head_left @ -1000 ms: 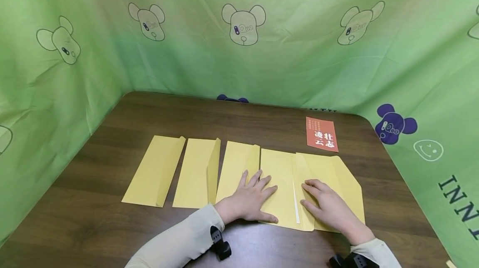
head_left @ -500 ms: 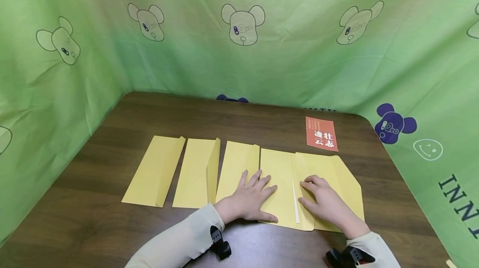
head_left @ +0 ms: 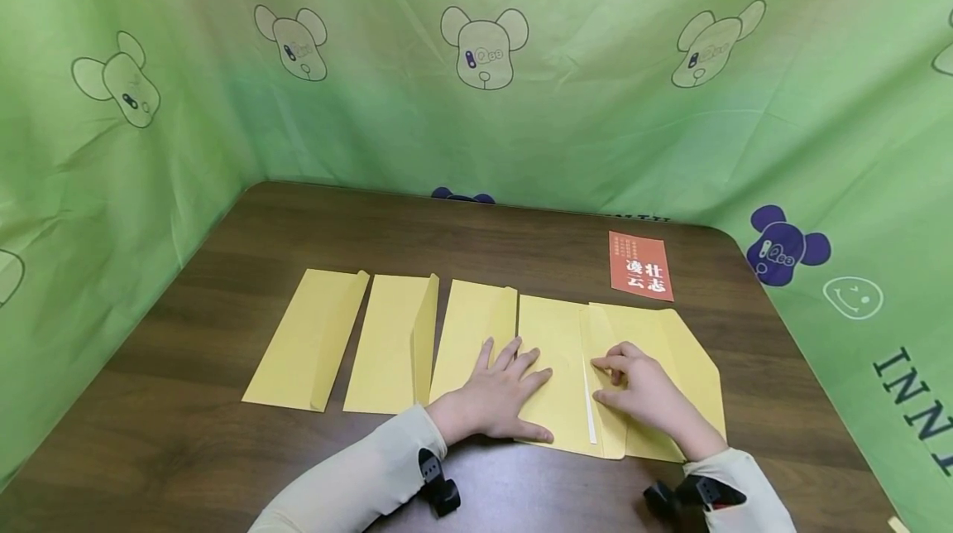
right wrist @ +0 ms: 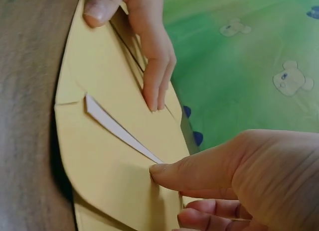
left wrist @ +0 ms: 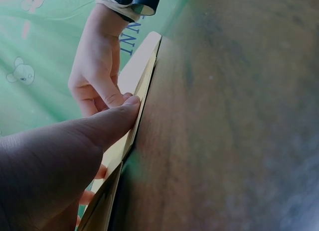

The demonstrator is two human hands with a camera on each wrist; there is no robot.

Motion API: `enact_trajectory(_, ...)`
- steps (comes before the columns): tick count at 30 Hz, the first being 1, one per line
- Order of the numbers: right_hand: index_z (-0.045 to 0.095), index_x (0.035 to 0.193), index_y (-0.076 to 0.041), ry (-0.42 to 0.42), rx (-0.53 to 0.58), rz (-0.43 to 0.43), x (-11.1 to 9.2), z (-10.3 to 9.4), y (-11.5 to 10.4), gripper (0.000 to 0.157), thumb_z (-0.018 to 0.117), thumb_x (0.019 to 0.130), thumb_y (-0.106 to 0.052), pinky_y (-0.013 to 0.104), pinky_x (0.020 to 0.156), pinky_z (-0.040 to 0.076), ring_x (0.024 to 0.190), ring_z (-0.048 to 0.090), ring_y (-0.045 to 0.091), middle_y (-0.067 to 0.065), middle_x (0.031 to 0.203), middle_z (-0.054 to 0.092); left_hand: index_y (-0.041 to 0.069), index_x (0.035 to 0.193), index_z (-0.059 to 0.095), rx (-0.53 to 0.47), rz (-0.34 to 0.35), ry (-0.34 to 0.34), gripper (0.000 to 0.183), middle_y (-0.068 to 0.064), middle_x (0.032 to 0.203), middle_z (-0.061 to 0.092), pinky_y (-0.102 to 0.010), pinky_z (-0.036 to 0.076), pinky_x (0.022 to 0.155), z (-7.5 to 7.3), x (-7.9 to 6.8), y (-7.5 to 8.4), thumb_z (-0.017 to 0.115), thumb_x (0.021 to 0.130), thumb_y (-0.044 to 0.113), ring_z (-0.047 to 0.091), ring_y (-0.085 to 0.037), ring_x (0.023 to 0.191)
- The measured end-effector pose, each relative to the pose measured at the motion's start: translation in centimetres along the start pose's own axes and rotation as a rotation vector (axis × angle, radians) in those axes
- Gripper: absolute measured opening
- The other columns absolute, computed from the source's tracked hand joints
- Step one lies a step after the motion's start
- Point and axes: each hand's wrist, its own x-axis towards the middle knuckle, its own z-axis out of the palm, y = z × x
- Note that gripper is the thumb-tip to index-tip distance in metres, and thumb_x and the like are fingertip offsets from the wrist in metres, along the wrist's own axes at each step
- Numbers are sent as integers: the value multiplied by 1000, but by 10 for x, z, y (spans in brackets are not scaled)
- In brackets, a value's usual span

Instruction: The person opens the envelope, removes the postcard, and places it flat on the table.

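Several yellow paper envelopes lie in a row on the table. My left hand (head_left: 500, 394) is spread flat, fingers straight, across the third envelope (head_left: 472, 309) and the fourth envelope (head_left: 551, 326). A narrow white strip (head_left: 590, 409) runs along the fourth envelope's flap (head_left: 612, 438), which lies unfolded to the right, over the fifth envelope (head_left: 703, 384). My right hand (head_left: 648, 392) is above that flap with fingers bent. In the right wrist view, its thumb (right wrist: 167, 173) touches the paper right by one end of the white strip. Thumb and index fingertip stand apart in the head view.
Two more envelopes, the first envelope (head_left: 298, 343) and the second envelope (head_left: 383, 343), lie at the left. A red card (head_left: 640, 264) with white characters is behind the row at right. A green printed curtain (head_left: 372, 127) rises around the brown table (head_left: 186, 434).
My right hand has shifted slightly left toward the white strip, its fingers bending more. The left hand and the envelopes have stayed in place.
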Motion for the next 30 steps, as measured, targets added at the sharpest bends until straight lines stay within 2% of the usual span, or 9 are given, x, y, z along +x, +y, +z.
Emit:
enact_trajectory(5,70,113,9,-56,82,50,2,-2,4,51,85,66,-3,25,61,39,73,47,12,1,86,51,28,154,39,-3,-1,2,86,-2,160,29,-59,17,115,-2,-1,1,50,85,78,16,-29,150)
enact_trajectory(11,68,120,6,-96,108,124,3,-3,3,65,87,59,-6,26,60,37,74,46,15,1,82,49,28,154,39,1,-2,4,85,-2,160,29,-58,18,115,-4,-2,0,50,85,78,17,-28,149)
enact_trajectory(17,66,122,7,-89,108,119,4,0,2,69,89,58,-9,27,62,35,74,44,16,1,81,47,28,154,39,-1,-4,-3,86,-2,161,29,-58,17,115,-4,-2,0,50,85,78,16,-29,150)
enact_trajectory(30,65,123,9,-81,108,101,0,4,-1,68,91,65,-13,27,62,34,74,42,14,1,81,44,29,154,39,-13,-11,-8,86,-1,161,28,-58,17,115,-6,-4,1,50,85,79,16,-28,150)
